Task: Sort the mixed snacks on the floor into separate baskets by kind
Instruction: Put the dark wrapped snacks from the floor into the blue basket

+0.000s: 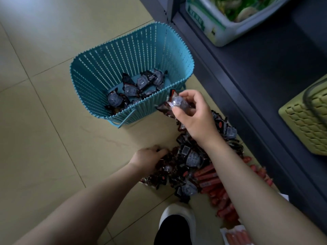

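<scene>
Tiled floor (44, 121) — right hand (196, 117) fingers pinch dark packet (177, 103); left hand (146, 159) fingers curl into pile (191, 165).

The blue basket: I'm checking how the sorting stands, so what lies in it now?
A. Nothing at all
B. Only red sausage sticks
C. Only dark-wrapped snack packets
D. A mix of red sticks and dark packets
C: the blue basket holds only dark-wrapped packets on its bottom, while the red sausage sticks lie on the floor beside the pile.
</scene>
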A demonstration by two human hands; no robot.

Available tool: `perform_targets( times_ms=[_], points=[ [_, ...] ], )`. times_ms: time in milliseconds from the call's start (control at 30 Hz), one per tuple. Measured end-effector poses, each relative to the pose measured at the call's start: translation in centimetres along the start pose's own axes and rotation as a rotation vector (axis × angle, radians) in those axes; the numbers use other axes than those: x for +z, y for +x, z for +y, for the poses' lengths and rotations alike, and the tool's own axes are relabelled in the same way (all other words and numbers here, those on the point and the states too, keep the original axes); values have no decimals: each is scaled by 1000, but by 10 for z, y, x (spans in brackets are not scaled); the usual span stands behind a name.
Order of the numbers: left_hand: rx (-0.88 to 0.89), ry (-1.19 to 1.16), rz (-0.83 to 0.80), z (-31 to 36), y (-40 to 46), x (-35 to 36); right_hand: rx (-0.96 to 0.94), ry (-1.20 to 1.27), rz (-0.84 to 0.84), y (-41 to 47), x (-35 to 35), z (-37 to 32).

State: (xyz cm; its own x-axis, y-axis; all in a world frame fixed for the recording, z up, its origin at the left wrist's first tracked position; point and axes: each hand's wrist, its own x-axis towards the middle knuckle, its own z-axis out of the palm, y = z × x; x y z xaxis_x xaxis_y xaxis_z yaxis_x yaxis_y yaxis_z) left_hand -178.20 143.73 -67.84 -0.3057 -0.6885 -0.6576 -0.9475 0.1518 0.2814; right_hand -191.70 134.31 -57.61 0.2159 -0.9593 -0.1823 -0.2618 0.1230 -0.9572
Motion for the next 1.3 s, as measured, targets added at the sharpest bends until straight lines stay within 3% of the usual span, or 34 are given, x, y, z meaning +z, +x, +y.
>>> perform_targets(
  times_ms=[100,233,300,433,533,600,667,733,800,867,967,1067,1167,1233,1300],
  points=[
    [-92,-151,131,-2,-21,-18,-95,-35,52,17,13,-26],
    [-51,-467,659,-5,-59,-76,-37,-191,79,46,29,-36],
    [-8,-541,825,-9,-74,-111,-24,-290,50,55,32,-36],
    [-83,-560,962,-19,-76,-154,-126,-348,140,43,22,-24],
    [-222,-569,799,-32,-56,-164,-26,-493,139,24,4,8],
    [-325,-595,563,-40,-39,-159,117,-653,25,10,-11,36],
    [-390,-601,465,-41,-32,-150,199,-789,-141,-3,-24,57],
    [-364,-414,653,-37,-34,-137,187,-948,-345,-16,-31,68],
    [-121,-151,979,-31,-42,-125,123,-1088,-561,-26,-29,74],
    [139,1,1102,-23,-46,-107,52,-1187,-729,-34,-21,80],
    [280,16,955,-13,-44,-59,-28,-1367,-830,-38,-12,88],
    [300,-74,594,-6,-40,-10,-36,-1391,-802,-37,-7,90],
    [159,-23,158,-1,-35,17,46,-1213,-715,-34,-7,91],
    [85,62,56,1,-34,27,121,-1039,-587,-30,-12,90],
    [84,147,71,4,-31,36,150,-906,-424,-25,-17,86]
  ],
)
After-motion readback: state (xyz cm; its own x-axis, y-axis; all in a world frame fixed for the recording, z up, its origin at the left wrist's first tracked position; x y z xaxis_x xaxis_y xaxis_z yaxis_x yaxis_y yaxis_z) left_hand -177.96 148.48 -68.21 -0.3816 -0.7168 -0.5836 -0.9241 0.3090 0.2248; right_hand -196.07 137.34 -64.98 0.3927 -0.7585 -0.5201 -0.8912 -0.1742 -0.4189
